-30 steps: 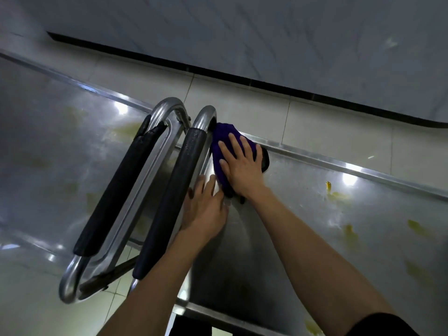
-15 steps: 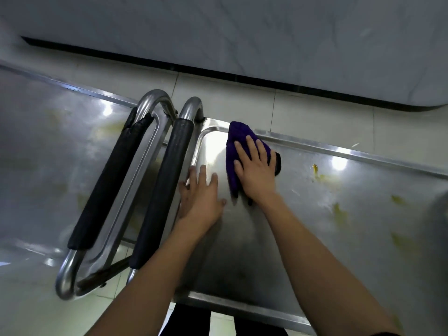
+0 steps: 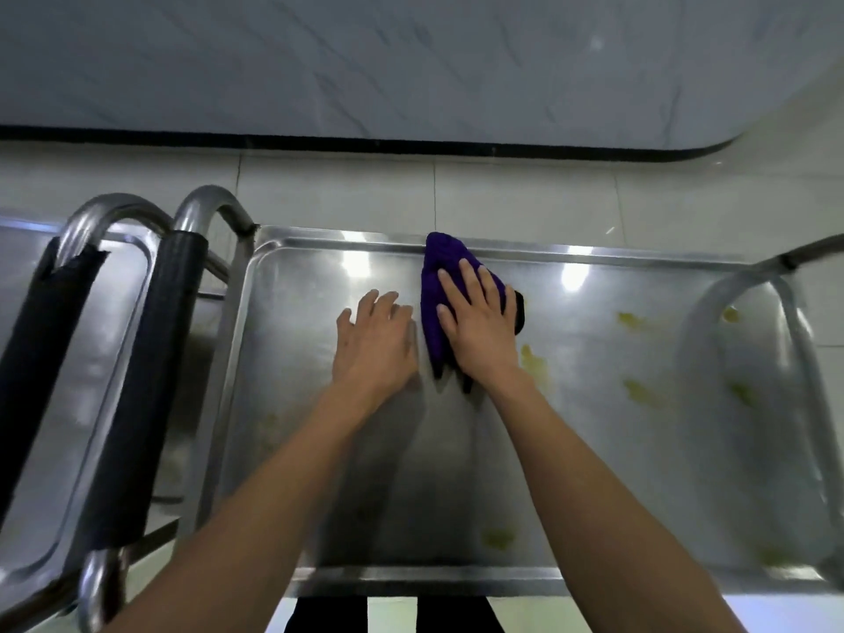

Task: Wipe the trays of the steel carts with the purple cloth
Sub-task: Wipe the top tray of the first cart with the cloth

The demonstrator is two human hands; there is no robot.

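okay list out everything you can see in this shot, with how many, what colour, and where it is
steel tray: one, silver, centre and right, under both hands
yellow stains: several, right part and near edge of that tray
purple cloth: one, at the tray's far rim
cart handles: two, steel with black grips, left
second tray: one, silver, far left
floor tiles: pale, beyond the carts
right hand: flat on the cloth
left hand: flat on the tray beside it

The bunched purple cloth [image 3: 431, 308] lies against the far rim of the yellow-stained steel tray [image 3: 593, 450].
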